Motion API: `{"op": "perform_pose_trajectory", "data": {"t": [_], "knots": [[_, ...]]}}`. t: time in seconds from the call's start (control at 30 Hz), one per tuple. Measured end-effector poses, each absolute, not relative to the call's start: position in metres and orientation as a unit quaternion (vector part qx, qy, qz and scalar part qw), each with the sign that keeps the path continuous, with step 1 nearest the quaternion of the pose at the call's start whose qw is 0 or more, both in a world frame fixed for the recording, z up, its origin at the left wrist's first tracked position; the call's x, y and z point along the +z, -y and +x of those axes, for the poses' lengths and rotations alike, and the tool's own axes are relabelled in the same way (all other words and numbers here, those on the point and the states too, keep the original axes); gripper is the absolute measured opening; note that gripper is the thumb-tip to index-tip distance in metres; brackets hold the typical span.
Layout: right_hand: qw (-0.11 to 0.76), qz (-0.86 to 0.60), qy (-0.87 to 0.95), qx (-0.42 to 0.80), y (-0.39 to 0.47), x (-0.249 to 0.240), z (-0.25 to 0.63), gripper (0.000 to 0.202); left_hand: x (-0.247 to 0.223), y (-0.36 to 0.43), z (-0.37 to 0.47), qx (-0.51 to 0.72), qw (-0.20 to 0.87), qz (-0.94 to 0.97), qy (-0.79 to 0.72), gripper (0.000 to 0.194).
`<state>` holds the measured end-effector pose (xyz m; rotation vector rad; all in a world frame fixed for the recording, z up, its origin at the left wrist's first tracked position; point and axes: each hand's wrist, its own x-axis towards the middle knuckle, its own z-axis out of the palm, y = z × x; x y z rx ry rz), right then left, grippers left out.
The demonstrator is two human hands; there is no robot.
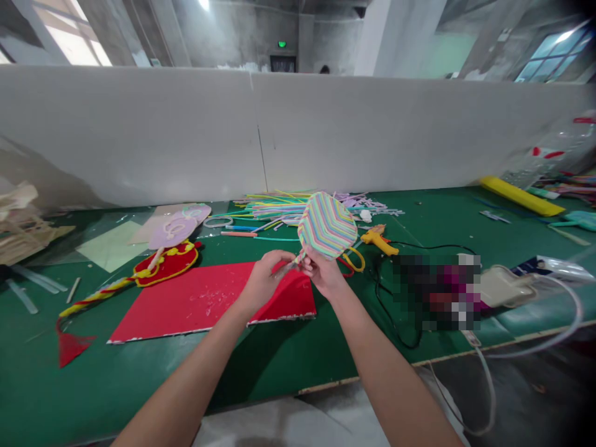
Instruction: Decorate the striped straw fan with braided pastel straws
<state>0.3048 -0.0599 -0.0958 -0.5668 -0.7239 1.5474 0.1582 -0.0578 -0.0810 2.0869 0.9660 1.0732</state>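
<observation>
A pastel-striped round hand fan [328,225], apparently made of pipe cleaners, is held up over the right end of a red board [205,301]. My right hand [323,272] pinches it where the round head meets the handle. The fingers of my left hand [270,276] are closed on the lower part of that short twisted handle. Left of my hands, a red and yellow fan [170,264] with a twisted handle and red tassel [73,349] lies partly on the board. Beyond it rests a lilac fan [174,228].
Loose pipe cleaners [274,208] lie along the back, before a white partition [186,136]. To the right are a yellow glue gun [379,241], a black cord [379,304], a white power strip [505,285] and a yellow box [521,195]. Clear glue sticks [37,279] lie far left.
</observation>
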Motion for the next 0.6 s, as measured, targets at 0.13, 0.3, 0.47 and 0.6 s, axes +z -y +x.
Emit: {"op": "perform_pose_trajectory", "data": {"t": [0.13, 0.3, 0.47, 0.6], "knots": [[0.574, -0.25, 0.37, 0.687, 0.062, -0.102, 0.302, 0.019, -0.063, 0.053, 0.134, 0.25, 0.353, 0.848, -0.307, 0.019], [0.52, -0.275, 0.415, 0.694, 0.067, -0.106, 0.299, 0.021, -0.039, 0.048, 0.117, 0.097, 0.418, 0.872, -0.234, 0.028], [0.488, -0.291, 0.426, 0.704, 0.07, -0.101, 0.299, 0.023, -0.031, 0.047, 0.115, 0.053, 0.448, 0.862, -0.229, 0.028], [0.498, -0.302, 0.433, 0.688, 0.07, -0.1, 0.302, 0.023, -0.038, 0.046, 0.118, 0.059, 0.433, 0.861, -0.26, 0.025]]}}
